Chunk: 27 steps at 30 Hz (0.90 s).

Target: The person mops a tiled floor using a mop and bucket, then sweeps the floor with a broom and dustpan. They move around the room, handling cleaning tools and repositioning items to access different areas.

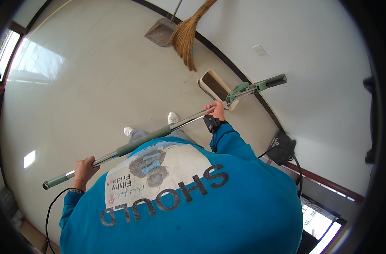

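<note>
I hold a squeeze-type mop (186,121) slantwise across my body, its metal pole running from lower left to upper right. My left hand (86,170) is closed around the pole near its green end cap (55,181). Further up, my right hand (216,110) grips the pole just below the green lever (237,92). A green foam sleeve (143,141) covers the pole between my hands. The narrow mop head (275,81) points up and right, in front of the wall. Beneath the lever part stands a narrow cream bucket (203,87), partly hidden by the mop; its inside looks brown.
A straw broom (185,35) and a metal dustpan (160,32) stand by the wall (307,63), which has a socket (259,50). A black bag (280,147) with a cable sits at right. My white shoes (172,117) are on the pale floor (85,85).
</note>
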Motion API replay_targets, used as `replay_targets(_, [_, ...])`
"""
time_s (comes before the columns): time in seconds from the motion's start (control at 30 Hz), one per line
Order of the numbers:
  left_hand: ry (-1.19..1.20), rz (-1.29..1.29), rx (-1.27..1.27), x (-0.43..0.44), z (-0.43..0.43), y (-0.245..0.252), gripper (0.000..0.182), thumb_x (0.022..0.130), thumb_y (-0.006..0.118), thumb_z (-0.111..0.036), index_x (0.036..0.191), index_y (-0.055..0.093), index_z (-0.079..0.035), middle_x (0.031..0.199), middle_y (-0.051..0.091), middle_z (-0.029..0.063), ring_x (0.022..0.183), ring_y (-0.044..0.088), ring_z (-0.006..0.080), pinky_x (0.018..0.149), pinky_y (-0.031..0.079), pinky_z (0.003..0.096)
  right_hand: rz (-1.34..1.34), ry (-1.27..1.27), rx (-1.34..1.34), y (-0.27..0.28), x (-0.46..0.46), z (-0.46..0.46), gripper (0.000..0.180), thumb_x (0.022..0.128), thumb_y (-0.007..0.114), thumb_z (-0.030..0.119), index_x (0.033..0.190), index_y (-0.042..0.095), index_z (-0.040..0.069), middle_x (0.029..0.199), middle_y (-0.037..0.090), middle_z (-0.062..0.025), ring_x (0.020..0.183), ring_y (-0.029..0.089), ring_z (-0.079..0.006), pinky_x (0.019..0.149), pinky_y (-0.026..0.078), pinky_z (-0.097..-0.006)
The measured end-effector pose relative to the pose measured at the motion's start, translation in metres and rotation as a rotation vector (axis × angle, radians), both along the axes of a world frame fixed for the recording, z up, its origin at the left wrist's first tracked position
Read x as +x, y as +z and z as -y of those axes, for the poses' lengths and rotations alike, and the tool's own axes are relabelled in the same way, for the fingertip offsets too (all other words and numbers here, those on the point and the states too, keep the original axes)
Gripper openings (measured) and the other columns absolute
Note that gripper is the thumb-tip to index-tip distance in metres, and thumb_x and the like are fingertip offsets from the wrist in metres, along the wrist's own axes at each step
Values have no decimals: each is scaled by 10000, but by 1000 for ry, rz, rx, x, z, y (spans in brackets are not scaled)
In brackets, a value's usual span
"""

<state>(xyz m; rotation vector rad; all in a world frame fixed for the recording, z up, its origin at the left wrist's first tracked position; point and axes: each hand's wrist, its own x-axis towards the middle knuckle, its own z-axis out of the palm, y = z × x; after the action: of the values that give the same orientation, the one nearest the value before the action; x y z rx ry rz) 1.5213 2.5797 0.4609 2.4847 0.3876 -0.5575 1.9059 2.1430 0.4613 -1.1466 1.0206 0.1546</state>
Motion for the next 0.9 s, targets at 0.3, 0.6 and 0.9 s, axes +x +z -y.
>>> replay_targets(0.3, [97, -42, 150, 15, 21, 4, 132, 658, 640, -170, 667, 530, -96, 642, 574, 78, 665, 578, 284, 633, 450, 387, -74, 166, 117, 1, 12, 22, 214, 826, 512, 193, 676, 416, 74, 620, 448, -85, 619, 482, -228, 702, 486, -412])
replay_targets(0.6, [364, 73, 460, 29, 45, 1, 206, 668, 647, -88, 837, 533, -121, 749, 535, 63, 837, 518, 250, 760, 387, 374, 35, 366, 467, 31, 17, 19, 208, 795, 536, 168, 645, 432, 69, 613, 463, -80, 654, 512, -253, 804, 446, -461])
replay_targets(0.9, [191, 140, 293, 52, 45, 25, 150, 694, 640, -143, 741, 500, -116, 621, 561, 59, 637, 582, 268, 585, 454, 385, 210, 90, 75, 53, 76, 54, 337, 841, 515, 261, 584, 340, 129, 517, 375, -19, 487, 415, -173, 564, 453, -364])
